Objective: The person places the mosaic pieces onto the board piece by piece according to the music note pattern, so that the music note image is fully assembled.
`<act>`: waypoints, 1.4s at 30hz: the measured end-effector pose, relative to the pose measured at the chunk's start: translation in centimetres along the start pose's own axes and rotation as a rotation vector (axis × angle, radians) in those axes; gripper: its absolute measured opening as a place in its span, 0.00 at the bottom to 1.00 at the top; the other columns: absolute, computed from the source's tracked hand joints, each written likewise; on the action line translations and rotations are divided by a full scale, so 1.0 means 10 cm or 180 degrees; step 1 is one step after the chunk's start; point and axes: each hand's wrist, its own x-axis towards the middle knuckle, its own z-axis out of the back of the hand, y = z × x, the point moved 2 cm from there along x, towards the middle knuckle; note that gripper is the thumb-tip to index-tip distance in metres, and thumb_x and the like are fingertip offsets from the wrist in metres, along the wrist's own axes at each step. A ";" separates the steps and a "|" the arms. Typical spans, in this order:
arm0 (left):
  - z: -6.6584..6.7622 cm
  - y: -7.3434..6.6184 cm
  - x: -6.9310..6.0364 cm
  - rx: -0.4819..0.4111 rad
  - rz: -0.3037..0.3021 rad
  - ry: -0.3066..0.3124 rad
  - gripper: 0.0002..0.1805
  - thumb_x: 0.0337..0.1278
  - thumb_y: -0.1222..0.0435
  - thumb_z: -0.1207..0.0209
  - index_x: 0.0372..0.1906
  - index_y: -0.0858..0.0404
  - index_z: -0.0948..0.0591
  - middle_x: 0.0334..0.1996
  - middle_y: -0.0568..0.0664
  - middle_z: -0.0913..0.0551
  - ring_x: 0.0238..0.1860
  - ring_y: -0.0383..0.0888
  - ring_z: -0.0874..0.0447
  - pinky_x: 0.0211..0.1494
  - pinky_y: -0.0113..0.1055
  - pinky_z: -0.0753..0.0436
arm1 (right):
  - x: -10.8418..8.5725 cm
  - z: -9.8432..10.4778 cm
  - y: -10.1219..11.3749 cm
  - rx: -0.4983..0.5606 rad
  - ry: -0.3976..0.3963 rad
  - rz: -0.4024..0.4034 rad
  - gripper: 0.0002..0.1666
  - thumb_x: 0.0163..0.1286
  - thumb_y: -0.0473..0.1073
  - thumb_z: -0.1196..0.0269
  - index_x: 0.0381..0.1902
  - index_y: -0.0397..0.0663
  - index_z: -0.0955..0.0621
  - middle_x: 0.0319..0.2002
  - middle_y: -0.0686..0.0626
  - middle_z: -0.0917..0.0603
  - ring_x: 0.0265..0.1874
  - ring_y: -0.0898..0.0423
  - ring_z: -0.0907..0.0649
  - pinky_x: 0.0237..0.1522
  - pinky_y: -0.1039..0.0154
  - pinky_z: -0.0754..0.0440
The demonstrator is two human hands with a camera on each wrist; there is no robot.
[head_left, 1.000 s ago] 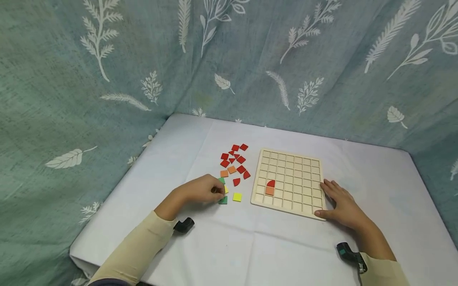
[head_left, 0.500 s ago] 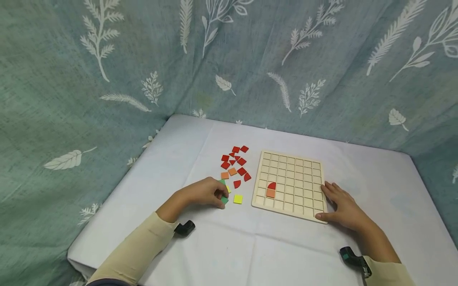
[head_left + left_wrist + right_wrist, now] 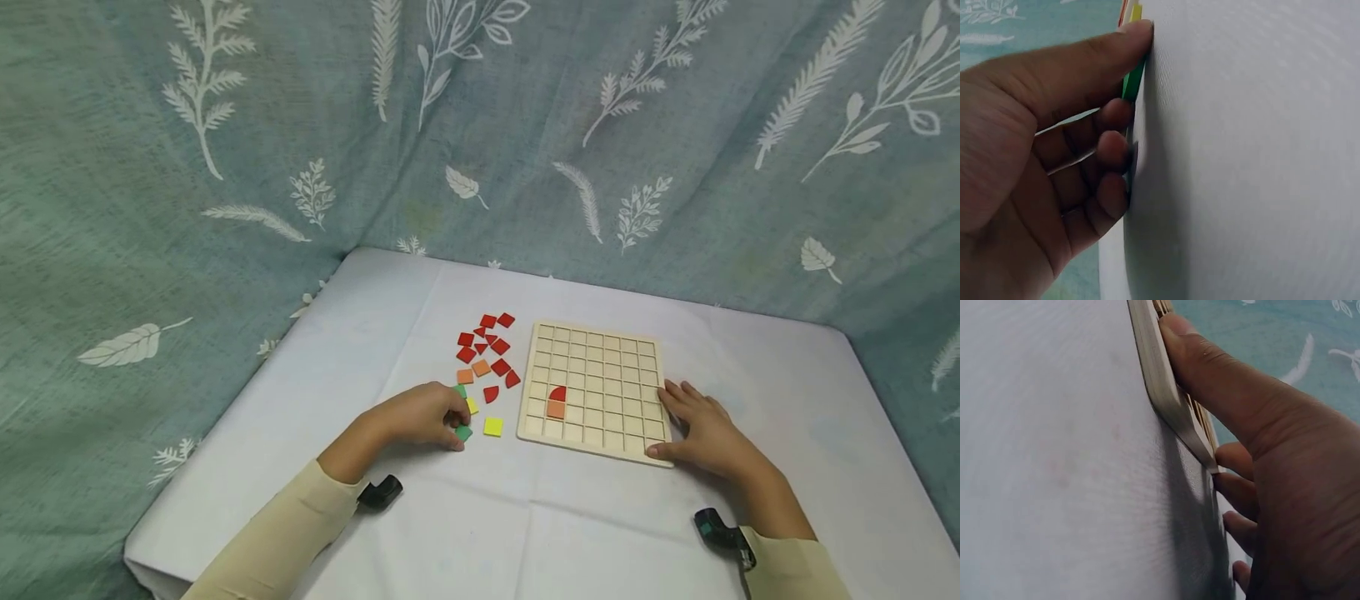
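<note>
My left hand (image 3: 422, 415) pinches a green square tile (image 3: 463, 433) between thumb and fingers at the near end of the loose tiles. In the left wrist view, this green tile (image 3: 1134, 82) stands edge-on at the thumb and index fingertip, close to the white cloth. Another green tile (image 3: 460, 390) and a yellow tile (image 3: 472, 406) lie partly hidden beside the hand. My right hand (image 3: 705, 429) rests at the right edge of the wooden grid board (image 3: 592, 327), fingers extended, thumb on its near right corner. A red quarter-circle (image 3: 558, 393) and an orange square (image 3: 556, 410) sit in adjoining board cells.
A yellow square (image 3: 492, 427) lies between the left hand and the board. Beyond it are a loose red quarter-circle (image 3: 491, 394), orange squares (image 3: 481, 367) and several red squares and triangles (image 3: 499, 346). A white cloth (image 3: 480, 533) covers the table; a patterned curtain (image 3: 510, 150) hangs behind.
The green tile under my left fingers has turned from lying squarely to a slanted angle, now pinched. My right hand stays on the board's edge. The head view has shifted slightly.
</note>
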 end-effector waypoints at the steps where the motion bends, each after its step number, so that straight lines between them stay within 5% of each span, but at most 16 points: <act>1: 0.00 -0.01 0.00 0.0059 0.0007 -0.0015 0.12 0.43 0.56 0.25 0.33 0.50 0.16 0.25 0.35 0.23 0.29 0.36 0.26 0.35 0.32 0.24 | 0.01 0.01 0.01 0.0000 -0.0019 0.0022 0.71 0.43 0.74 0.29 0.72 0.34 0.40 0.73 0.33 0.45 0.72 0.34 0.52 0.66 0.34 0.60; 7: -0.02 -0.02 0.01 0.0349 -0.0021 -0.0107 0.11 0.44 0.53 0.27 0.29 0.46 0.20 0.23 0.35 0.25 0.28 0.35 0.28 0.34 0.32 0.25 | -0.01 -0.01 0.01 0.0017 -0.0029 0.0093 0.73 0.41 0.74 0.28 0.73 0.34 0.42 0.73 0.35 0.46 0.73 0.35 0.53 0.67 0.37 0.61; 21: 0.01 -0.16 0.05 0.0384 -0.0318 -0.0173 0.10 0.47 0.51 0.29 0.31 0.48 0.16 0.27 0.36 0.24 0.29 0.35 0.29 0.35 0.31 0.27 | -0.02 -0.03 -0.07 -0.0051 -0.0127 0.0135 0.75 0.41 0.74 0.28 0.74 0.33 0.44 0.74 0.34 0.47 0.73 0.36 0.51 0.67 0.37 0.60; 42: -0.12 -0.88 0.84 0.1224 -0.0741 -0.0275 0.10 0.49 0.50 0.33 0.27 0.50 0.19 0.27 0.37 0.30 0.25 0.34 0.32 0.26 0.28 0.33 | -0.03 -0.03 -0.10 0.0009 -0.0155 0.0197 0.75 0.43 0.76 0.30 0.75 0.35 0.45 0.74 0.35 0.49 0.73 0.37 0.53 0.68 0.39 0.64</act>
